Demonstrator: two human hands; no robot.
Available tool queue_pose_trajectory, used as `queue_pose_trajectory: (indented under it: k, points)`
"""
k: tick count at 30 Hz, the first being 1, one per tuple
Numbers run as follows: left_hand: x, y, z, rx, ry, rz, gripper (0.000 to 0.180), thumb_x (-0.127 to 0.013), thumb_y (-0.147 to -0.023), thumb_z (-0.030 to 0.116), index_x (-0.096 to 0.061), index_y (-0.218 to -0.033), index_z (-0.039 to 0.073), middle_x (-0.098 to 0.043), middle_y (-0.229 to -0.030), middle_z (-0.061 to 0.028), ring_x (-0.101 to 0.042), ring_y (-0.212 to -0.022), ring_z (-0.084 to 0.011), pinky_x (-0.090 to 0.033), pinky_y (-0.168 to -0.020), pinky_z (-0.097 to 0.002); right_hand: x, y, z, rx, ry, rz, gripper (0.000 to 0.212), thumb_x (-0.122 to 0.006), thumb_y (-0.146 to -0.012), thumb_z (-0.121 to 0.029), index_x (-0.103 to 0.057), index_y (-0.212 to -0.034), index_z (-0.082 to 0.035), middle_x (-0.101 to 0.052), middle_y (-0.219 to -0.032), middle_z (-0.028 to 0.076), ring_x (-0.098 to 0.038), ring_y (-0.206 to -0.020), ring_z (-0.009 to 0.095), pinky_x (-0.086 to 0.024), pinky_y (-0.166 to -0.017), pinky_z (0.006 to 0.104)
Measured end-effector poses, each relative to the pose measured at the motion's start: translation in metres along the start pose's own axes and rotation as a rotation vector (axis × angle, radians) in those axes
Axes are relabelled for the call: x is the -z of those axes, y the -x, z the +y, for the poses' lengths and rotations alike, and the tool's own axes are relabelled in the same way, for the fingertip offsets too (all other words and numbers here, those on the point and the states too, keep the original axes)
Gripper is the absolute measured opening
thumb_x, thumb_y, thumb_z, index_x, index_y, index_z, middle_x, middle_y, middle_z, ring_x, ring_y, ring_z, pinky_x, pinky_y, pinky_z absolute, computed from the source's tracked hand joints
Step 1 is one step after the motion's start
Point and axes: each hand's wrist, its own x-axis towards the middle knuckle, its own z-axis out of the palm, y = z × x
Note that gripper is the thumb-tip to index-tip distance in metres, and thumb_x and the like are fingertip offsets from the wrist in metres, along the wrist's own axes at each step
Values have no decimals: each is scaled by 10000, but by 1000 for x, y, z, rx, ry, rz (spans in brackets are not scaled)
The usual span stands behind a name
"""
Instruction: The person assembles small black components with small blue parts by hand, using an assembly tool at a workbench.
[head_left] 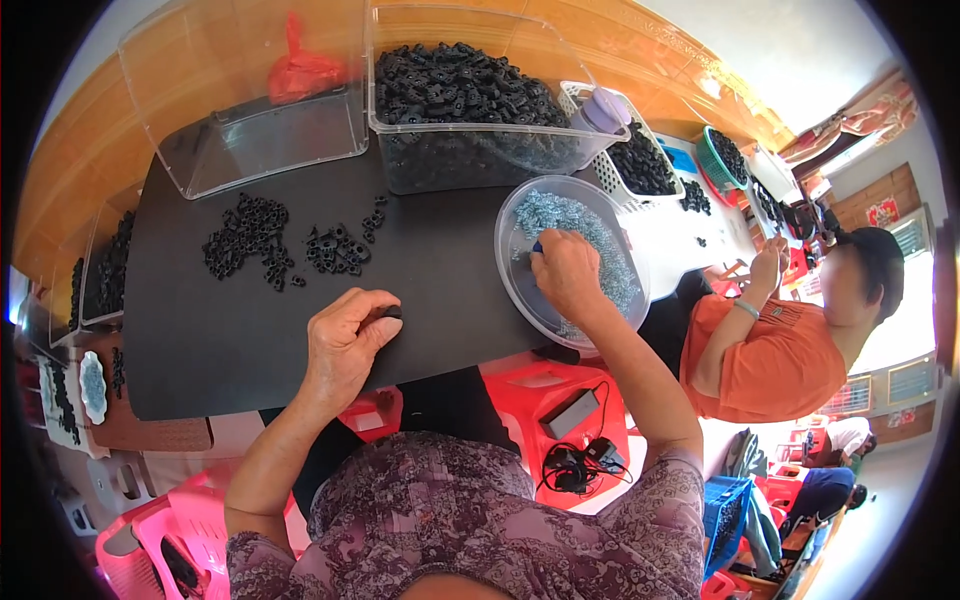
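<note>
My left hand (348, 332) is closed over the dark table (440, 250), near its front edge. Between thumb and fingers it pinches a small black plastic part (392, 312). My right hand (568, 268) is over a round clear tub (508, 262) holding many tiny clear-bluish pieces (585, 222). Its fingers are closed on a small blue thing (537, 247), mostly hidden, whose kind I cannot make out. Beyond my left hand lie a larger pile of black plastic parts (245, 240) and a smaller group of the same parts (337, 250).
A large clear bin (430, 165) full of black parts stands at the back, with an upturned-looking clear box (200, 185) to its left. A white basket (608, 178) stands right of the bin. A person in orange (765, 355) works at the right. A red stool (525, 385) holds cables.
</note>
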Motion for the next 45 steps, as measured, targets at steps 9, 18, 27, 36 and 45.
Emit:
queue_pose_trajectory:
  k: [9,18,27,36,45]
  points:
    - [-6,19,-7,234,562,-52,156,-657,-872,18,-654,-1020,-30,-587,-866,-34,-577,-739,-86,-484,-672,-217,49,20,-45,-95,-428,110,124,-664,-777,-36,-569,-845,6,-585,-732,161,-589,-701,339,-466,-620,421]
    - [-5,29,-6,287,652,-7,170,-646,-892,46,-649,-1051,-14,-604,-899,-34,-596,-774,-96,-518,-724,-224,35,33,-124,174,-803,-37,160,-676,-743,15,-600,-883,4,-612,-790,115,-582,-724,295,-467,-631,377]
    - [3,27,-9,254,640,138,140,-662,-889,78,-647,-996,-11,-619,-843,-19,-588,-768,-92,-506,-730,-214,28,36,-142,134,-880,-62,147,-679,-750,7,-602,-876,7,-601,-772,112,-568,-706,274,-455,-615,362]
    - [7,26,-3,410,837,137,175,-687,-849,65,-651,-997,-21,-657,-847,-82,-583,-712,-114,-490,-688,-220,15,45,-145,34,-987,-92,136,-699,-795,-1,-638,-916,-11,-588,-813,15,-505,-690,52,-423,-609,215]
    - [0,29,-9,350,887,221,162,-698,-842,59,-662,-982,-14,-620,-785,-19,-551,-649,-89,-478,-620,-223,13,46,-151,80,-961,-13,140,-699,-786,24,-639,-909,-2,-589,-811,29,-523,-683,68,-431,-602,220]
